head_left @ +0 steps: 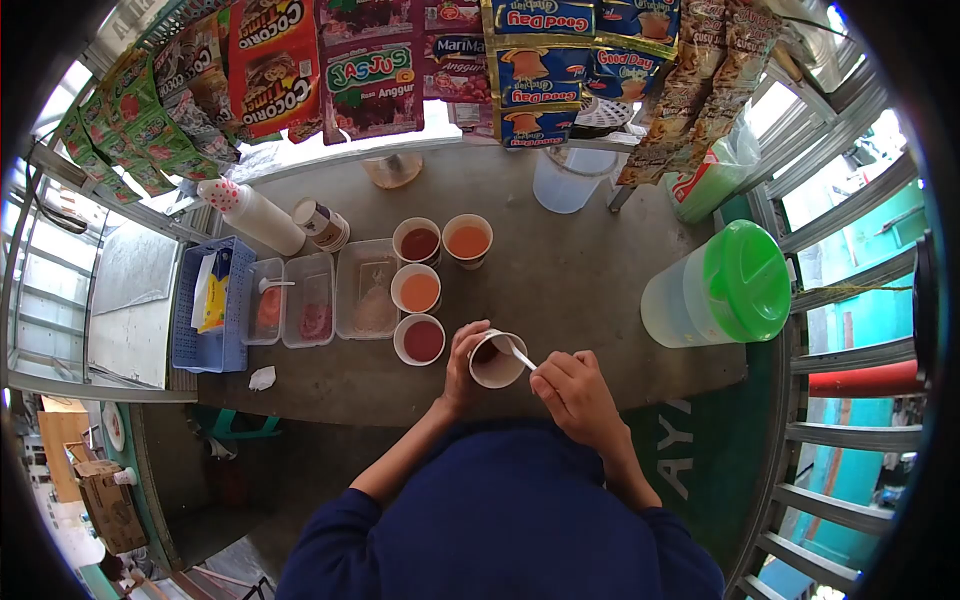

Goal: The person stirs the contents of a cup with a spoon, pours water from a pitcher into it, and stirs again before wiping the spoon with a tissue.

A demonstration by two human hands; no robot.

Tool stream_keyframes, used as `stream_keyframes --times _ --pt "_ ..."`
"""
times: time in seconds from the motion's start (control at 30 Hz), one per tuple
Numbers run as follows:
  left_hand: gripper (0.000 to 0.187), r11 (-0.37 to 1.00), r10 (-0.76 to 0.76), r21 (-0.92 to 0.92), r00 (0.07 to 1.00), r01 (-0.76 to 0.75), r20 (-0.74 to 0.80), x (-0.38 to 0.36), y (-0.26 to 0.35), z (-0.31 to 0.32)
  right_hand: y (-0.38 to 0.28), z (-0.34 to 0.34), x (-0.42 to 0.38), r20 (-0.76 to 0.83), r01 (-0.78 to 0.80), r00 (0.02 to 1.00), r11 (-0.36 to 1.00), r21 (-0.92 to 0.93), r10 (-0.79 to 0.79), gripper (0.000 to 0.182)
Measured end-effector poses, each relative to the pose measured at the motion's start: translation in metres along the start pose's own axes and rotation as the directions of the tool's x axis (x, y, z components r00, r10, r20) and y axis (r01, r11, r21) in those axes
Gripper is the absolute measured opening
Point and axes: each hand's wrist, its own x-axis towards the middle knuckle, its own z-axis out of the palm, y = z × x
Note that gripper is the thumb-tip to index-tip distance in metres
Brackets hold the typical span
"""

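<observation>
The left hand (pixel 460 368) holds a cup (pixel 495 371) by its side, while the right hand (pixel 578 398) pinches a spoon (pixel 522 356) (white, with its tip inside the cup).

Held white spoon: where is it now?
Head view, slightly right of and below centre: the white spoon is in the right hand, its far end inside the cup held by the left hand.

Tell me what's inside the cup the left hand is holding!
A dark liquid shows inside the cup, and a white spoon reaches in. The liquid covers the cup's bottom, and I can't make out the spoon's tip.
</observation>
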Motion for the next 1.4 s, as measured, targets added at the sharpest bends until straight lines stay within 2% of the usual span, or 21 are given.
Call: stream_keyframes --times 0.1,0.17,0.2,0.27,0.3,0.37,0.4,0.47,0.57,0.7,0.77,0.8,0.87,0.9,0.97,1.0,1.07,1.1,1.17,1.27,1.4 --pt "0.085 1.000 -0.005 -0.001 0.999 0.005 0.054 -0.001 -0.003 0.000 -0.003 0.005 0.002 -0.020 0.023 0.999 0.989 -0.148 -0.026 0.017" --pt "0.073 0.994 -0.044 -0.094 0.998 0.047 0.035 0.000 0.001 0.002 -0.001 0.011 0.002 0.026 0.016 1.000 0.981 -0.191 -0.012 0.017" --pt "0.073 0.995 -0.044 -0.093 0.998 0.047 0.034 0.001 0.001 0.001 0.002 0.013 0.001 0.026 0.018 1.000 0.981 -0.191 -0.013 0.017" --pt "0.072 0.998 0.015 -0.058 0.999 -0.013 0.037 0.002 0.003 0.001 0.007 0.016 -0.001 0.069 -0.052 0.997 0.994 0.097 0.045 0.018" --pt "0.072 0.998 0.014 -0.058 0.999 -0.012 0.036 0.003 0.004 0.001 0.007 0.015 0.000 0.070 -0.052 0.997 0.994 0.097 0.046 0.018" --pt "0.071 0.997 0.065 0.033 0.996 -0.067 0.067 0.005 0.007 -0.001 0.006 0.014 0.002 -0.051 -0.059 0.997 0.992 -0.114 0.053 0.018" --pt "0.071 0.997 0.064 0.032 0.996 -0.067 0.066 0.005 0.008 -0.002 0.008 0.013 0.002 -0.051 -0.059 0.997 0.992 -0.115 0.053 0.018" --pt "0.072 0.993 0.083 0.074 0.991 -0.091 0.104 0.005 0.009 -0.002 0.013 0.012 0.000 0.100 -0.092 0.991 0.996 0.023 0.089 0.019" --pt "0.073 0.991 0.063 0.108 0.982 -0.083 0.180 0.006 0.009 -0.004 0.015 0.017 0.000 0.012 -0.130 0.992 0.990 0.048 0.129 0.022" --pt "0.074 0.988 0.018 0.146 0.978 -0.049 0.207 0.001 0.006 -0.002 0.021 0.021 0.000 0.079 -0.150 0.986 0.989 -0.005 0.149 0.023" --pt "0.073 0.981 -0.008 0.192 0.974 -0.037 0.226 -0.002 0.005 0.000 0.027 0.024 0.001 0.164 -0.268 0.960 0.912 0.311 0.226 0.025" --pt "0.073 0.981 -0.008 0.191 0.974 -0.036 0.226 -0.003 0.005 0.001 0.030 0.027 -0.001 0.164 -0.269 0.960 0.912 0.311 0.227 0.025" --pt "0.074 0.979 -0.020 0.200 0.978 -0.023 0.209 -0.006 0.003 0.002 0.034 0.036 -0.002 0.023 -0.188 0.982 0.982 0.035 0.187 0.026" --pt "0.074 0.979 -0.021 0.202 0.978 -0.022 0.209 -0.007 0.003 0.002 0.034 0.036 -0.001 0.024 -0.187 0.982 0.982 0.037 0.186 0.026" --pt "0.074 0.976 -0.016 0.218 0.980 -0.029 0.199 -0.008 0.004 0.004 0.036 0.035 0.000 0.192 -0.374 0.927 0.842 0.390 0.323 0.026" --pt "0.074 0.975 -0.017 0.219 0.980 -0.027 0.198 -0.009 0.005 0.005 0.035 0.036 0.001 0.194 -0.374 0.927 0.842 0.390 0.322 0.026" --pt "0.075 0.970 -0.017 0.243 0.985 -0.026 0.173 -0.008 0.005 0.007 0.032 0.037 0.004 -0.046 -0.178 0.983 0.984 0.005 0.178 0.027" --pt "0.075 0.969 -0.016 0.245 0.985 -0.026 0.171 -0.008 0.005 0.008 0.035 0.037 0.004 -0.046 -0.175 0.983 0.985 0.005 0.175 0.027" --pt "0.075 0.970 -0.023 0.244 0.986 -0.019 0.166 -0.009 0.005 0.007 0.041 0.037 0.002 0.109 -0.217 0.974 0.948 0.233 0.196 0.028" --pt "0.075 0.969 -0.037 0.247 0.984 -0.007 0.173 -0.008 0.004 0.007 0.034 0.040 0.004 -0.045 -0.158 0.986 0.982 0.101 0.163 0.028" --pt "0.075 0.967 -0.026 0.253 0.985 -0.018 0.168 -0.008 0.004 0.007 0.037 0.039 0.003 0.090 -0.195 0.979 0.961 0.193 0.181 0.028"
